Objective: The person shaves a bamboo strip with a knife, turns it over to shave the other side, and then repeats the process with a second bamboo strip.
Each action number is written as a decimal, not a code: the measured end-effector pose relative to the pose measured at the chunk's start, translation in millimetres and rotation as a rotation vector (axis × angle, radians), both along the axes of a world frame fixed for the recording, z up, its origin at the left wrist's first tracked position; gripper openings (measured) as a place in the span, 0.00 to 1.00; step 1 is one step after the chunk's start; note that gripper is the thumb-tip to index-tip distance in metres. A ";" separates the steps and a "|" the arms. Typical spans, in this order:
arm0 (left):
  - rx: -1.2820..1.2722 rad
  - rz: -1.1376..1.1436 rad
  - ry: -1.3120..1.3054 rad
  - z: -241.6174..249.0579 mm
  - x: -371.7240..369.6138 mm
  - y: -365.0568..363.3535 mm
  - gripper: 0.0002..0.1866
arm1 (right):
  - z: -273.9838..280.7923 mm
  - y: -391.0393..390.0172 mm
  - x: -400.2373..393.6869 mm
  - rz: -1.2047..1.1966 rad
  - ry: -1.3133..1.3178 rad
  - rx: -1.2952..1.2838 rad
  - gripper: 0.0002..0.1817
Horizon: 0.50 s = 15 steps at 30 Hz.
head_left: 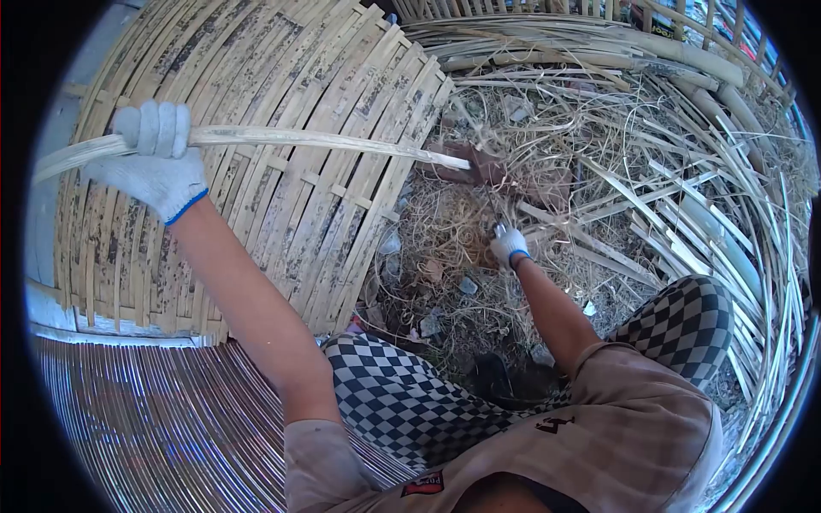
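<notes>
My left hand, in a white glove with a blue cuff, is closed around a long pale bamboo strip. The strip runs across a woven bamboo panel, and its right end rests at a reddish-brown block on the ground. Lower down on the right, my right hand wears the same kind of glove. Its fingers are wrapped round the handle of what looks like a knife, whose dark, thin blade points up toward the block and the strip's end. The blade is small and partly blurred.
Curly bamboo shavings cover the ground around the block. Split bamboo strips lie heaped on the right, with thicker bamboo poles at the back. A ribbed, shiny surface is at lower left. My knees in checkered trousers frame the work spot.
</notes>
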<state>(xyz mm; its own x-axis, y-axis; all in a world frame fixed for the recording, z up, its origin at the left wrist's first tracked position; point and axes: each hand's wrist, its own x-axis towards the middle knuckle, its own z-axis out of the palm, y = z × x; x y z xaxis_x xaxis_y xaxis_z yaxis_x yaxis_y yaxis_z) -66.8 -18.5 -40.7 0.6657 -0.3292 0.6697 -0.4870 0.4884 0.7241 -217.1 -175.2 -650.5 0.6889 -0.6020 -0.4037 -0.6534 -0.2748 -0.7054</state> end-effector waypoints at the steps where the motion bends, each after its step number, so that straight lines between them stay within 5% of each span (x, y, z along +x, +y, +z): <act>1: 0.015 -0.099 -0.022 3.1 3.5 1.1 0.43 | -11.8 2.1 0.9 -0.015 0.020 -0.060 0.17; 3: 0.052 -0.287 -0.044 2.8 18.8 11.0 0.41 | -12.4 4.4 21.7 0.382 -0.119 -0.649 0.16; 7: -0.001 -0.459 0.041 -2.9 28.6 11.6 0.40 | 104.3 12.7 46.4 0.081 -0.210 0.016 0.24; 9: 0.025 -0.642 0.027 -1.1 32.6 9.3 0.40 | 94.7 26.0 88.0 0.024 -0.659 0.053 0.17; 10: 0.039 -0.733 0.024 -1.6 33.4 8.2 0.41 | 190.0 30.3 53.7 -0.018 -0.740 0.138 0.20; 12: 0.043 -0.740 0.017 -0.5 28.9 6.3 0.42 | 261.7 36.9 39.7 0.064 -0.867 0.133 0.16; 15: 0.040 -0.754 0.002 -2.9 22.2 5.3 0.43 | 297.1 39.2 28.6 0.140 -0.846 -0.043 0.13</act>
